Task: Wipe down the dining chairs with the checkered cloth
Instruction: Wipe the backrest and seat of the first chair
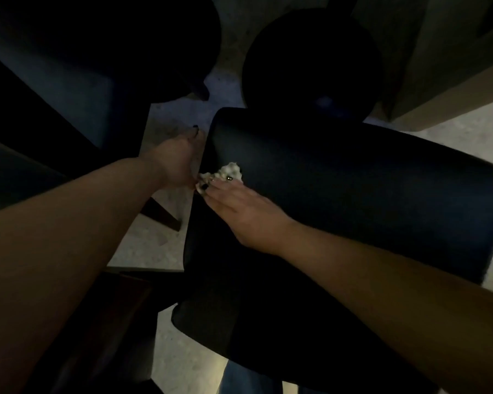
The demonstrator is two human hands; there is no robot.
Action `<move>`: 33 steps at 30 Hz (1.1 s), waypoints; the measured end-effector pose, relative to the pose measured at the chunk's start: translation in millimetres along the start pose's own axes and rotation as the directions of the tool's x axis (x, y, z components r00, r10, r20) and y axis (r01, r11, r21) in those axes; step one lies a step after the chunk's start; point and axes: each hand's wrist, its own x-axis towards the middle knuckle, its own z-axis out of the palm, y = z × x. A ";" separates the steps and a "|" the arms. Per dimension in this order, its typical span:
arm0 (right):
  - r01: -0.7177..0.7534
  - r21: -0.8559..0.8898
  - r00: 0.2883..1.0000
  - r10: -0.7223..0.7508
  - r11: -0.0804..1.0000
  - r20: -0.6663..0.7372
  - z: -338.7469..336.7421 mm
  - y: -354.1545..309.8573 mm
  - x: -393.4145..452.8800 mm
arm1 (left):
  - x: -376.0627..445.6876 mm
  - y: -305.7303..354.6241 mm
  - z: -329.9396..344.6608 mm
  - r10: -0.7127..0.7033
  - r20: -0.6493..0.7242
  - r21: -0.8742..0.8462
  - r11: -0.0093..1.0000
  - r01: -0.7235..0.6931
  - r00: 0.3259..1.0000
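Note:
A dark upholstered dining chair (367,189) fills the middle and right of the dim view. My right hand (239,211) lies on its surface with a bunched pale cloth (230,170) under the fingertips, pressed against the chair. My left hand (180,160) holds the chair's left edge, its thumb pointing up along the side. Most of the cloth is hidden beneath my fingers, so its check pattern does not show.
Another dark chair (54,81) stands at the left, and a round dark seat (310,66) at the top. A pale speckled floor (143,245) shows between them. A wooden furniture edge (453,95) runs along the upper right.

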 end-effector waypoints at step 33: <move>0.239 -0.158 0.941 -0.188 0.958 0.281 44.8 -55.2 -93.7 | -16.1 75.3 5.2 0.401 0.317 0.684 0.531 -0.500 0.860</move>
